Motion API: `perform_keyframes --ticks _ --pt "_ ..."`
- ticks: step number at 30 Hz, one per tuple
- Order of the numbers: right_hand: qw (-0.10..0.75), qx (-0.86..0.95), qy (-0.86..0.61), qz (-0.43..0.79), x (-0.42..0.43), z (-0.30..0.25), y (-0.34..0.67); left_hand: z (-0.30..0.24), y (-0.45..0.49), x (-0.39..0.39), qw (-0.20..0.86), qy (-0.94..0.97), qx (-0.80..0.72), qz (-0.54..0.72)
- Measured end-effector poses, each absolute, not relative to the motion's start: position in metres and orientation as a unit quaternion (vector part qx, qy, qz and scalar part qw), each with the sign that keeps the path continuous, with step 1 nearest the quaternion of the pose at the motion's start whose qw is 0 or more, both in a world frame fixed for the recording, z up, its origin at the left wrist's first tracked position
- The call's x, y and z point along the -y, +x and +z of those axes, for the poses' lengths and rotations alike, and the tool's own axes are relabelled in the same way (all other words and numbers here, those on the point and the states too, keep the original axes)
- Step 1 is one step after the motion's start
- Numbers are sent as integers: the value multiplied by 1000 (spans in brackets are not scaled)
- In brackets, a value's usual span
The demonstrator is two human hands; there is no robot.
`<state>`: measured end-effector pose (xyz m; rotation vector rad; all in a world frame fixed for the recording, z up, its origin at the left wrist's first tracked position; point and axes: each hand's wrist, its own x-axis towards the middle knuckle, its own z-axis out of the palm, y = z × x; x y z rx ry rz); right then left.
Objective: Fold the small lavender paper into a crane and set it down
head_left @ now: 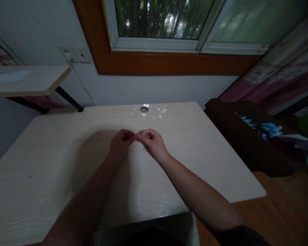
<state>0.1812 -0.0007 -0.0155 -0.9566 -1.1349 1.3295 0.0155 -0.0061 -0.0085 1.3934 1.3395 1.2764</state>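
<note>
Both hands meet fingertip to fingertip just above the middle of the pale wooden table [190, 130]. My left hand [121, 142] is closed in a pinch, its thumb and forefinger pointing right. Facing it, my right hand [154, 142] pinches from the other side. Between the fingertips shows a tiny pinkish-purple item [138, 135]. It is too small and too covered by the fingers for its kind to be made out.
A round cable hole [144, 109] is near the table's back edge. On the left, a raised shelf [23, 80] stands on black legs. A cord [83, 85] hangs from the wall socket [74, 54]. To the right is a dark wooden piece of furniture [233, 136] with blue items on it.
</note>
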Motion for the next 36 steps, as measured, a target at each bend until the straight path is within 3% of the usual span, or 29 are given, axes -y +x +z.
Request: perform_keyframes --ticks 9,21,36 --pt "576 454 -379 563 0 -17 179 -7 17 4 495 487 -464 550" --pt "557 466 -391 565 1 -14 179 -6 17 3 490 491 -446 566" --pt "592 466 -376 539 2 -9 179 -9 17 4 471 496 -465 562"
